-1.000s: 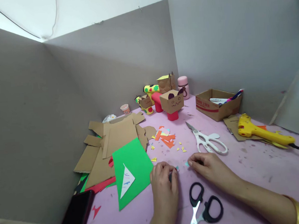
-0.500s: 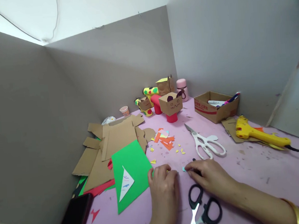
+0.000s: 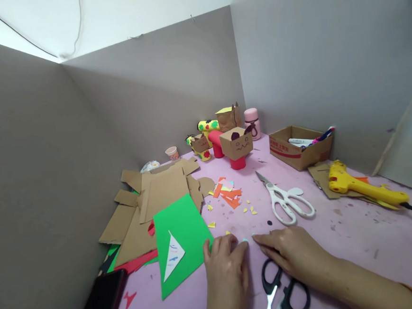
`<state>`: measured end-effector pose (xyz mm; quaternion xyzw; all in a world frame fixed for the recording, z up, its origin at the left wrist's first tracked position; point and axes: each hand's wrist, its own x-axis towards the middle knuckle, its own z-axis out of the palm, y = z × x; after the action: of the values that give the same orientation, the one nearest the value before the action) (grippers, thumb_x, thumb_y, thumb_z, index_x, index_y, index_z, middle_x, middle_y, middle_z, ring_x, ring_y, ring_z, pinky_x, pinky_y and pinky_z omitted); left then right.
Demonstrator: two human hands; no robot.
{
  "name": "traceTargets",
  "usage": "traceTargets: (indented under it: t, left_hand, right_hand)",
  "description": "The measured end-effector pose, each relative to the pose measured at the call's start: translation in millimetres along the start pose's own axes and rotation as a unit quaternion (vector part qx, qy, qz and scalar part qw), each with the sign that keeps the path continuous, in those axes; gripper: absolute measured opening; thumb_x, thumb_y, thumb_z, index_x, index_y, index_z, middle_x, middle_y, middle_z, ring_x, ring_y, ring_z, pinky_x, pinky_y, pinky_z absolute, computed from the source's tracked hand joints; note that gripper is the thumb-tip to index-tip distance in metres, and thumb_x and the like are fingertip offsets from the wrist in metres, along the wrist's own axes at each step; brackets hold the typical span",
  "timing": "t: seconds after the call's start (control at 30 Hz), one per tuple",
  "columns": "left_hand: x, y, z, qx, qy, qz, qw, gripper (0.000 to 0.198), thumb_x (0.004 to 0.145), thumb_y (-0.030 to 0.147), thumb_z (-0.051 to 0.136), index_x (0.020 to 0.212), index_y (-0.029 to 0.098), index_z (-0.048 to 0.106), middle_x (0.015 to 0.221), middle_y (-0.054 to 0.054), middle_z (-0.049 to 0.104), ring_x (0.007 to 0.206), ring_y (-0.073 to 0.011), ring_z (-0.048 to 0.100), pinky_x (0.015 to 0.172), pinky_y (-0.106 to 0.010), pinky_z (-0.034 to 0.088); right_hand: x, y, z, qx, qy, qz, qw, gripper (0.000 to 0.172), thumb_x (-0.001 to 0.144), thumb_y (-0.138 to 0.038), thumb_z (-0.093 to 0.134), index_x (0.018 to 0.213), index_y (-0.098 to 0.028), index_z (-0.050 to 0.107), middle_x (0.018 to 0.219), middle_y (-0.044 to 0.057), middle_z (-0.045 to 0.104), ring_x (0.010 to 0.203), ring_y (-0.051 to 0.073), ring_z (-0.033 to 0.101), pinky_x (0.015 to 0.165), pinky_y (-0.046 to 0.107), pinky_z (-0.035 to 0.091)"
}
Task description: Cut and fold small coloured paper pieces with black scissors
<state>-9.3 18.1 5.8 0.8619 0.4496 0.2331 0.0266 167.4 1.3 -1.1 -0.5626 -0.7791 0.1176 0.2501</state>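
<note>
Left hand: the left hand (image 3: 225, 267) sits knuckles-up on the pink surface (image 3: 340, 229), fingers curled under. Its thumb and forefinger tips are drawn together at the pale blue scrap (image 3: 245, 240); I cannot tell whether they pinch it or only touch it.
Right hand: the right hand (image 3: 292, 255) lies low and nearly flat, fingers stretched leftward and holding nothing. Its forefinger tip is just beside the scrap.
Scrap: tiny, on the surface between the two sets of fingertips, just right of the near corner of the green sheet (image 3: 183, 223).
Under the right hand: the black scissors (image 3: 287, 293), handles partly covered by the palm.
Nearby: the white scissors (image 3: 289, 204) and a small black dot (image 3: 269, 223) lie just beyond the fingers. The orange offcuts (image 3: 228, 194) lie farther back.
Farther off: the yellow glue gun (image 3: 365, 187), the cardboard box of markers (image 3: 300, 152) and the cardboard cat figures (image 3: 237, 145).
Doing it well: a piece this small probably handles best with one fingertip pinning it flat while the other hand slides a nail under an edge. Light pressure matters, since thin paper likely creases or sticks to skin.
Risk: a quick sweep or a breath could send the scrap in among the offcuts, where it would be hard to find.
</note>
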Motion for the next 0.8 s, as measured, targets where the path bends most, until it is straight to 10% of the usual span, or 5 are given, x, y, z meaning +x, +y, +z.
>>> traceTargets:
  t: [0.37,0.8]
  left_hand:
    - [-5,-41,-14.7,-0.044,0.167,-0.114,0.978,0.025,0.088,0.015,0.043,0.100,0.014,0.065,0.093,-0.012,0.063,0.090,-0.0268,0.057,0.078,-0.045,0.045]
    - [-20,-20,5.6,-0.045,-0.009,-0.036,0.998,0.011,0.078,0.010,0.056,0.075,0.019,0.061,0.075,-0.004,0.068,0.075,-0.0221,0.062,0.072,-0.037,0.043]
  right_hand:
    - [-4,2,3,-0.002,0.007,-0.005,1.000,0.031,0.086,-0.014,0.047,0.102,-0.026,0.071,0.090,0.005,0.080,0.077,0.024,0.075,0.066,0.028,0.055]
    - [-7,4,15,0.124,0.015,-0.041,0.991,0.033,0.089,-0.018,0.041,0.100,-0.016,0.071,0.090,0.010,0.079,0.085,0.024,0.073,0.077,0.031,0.058]
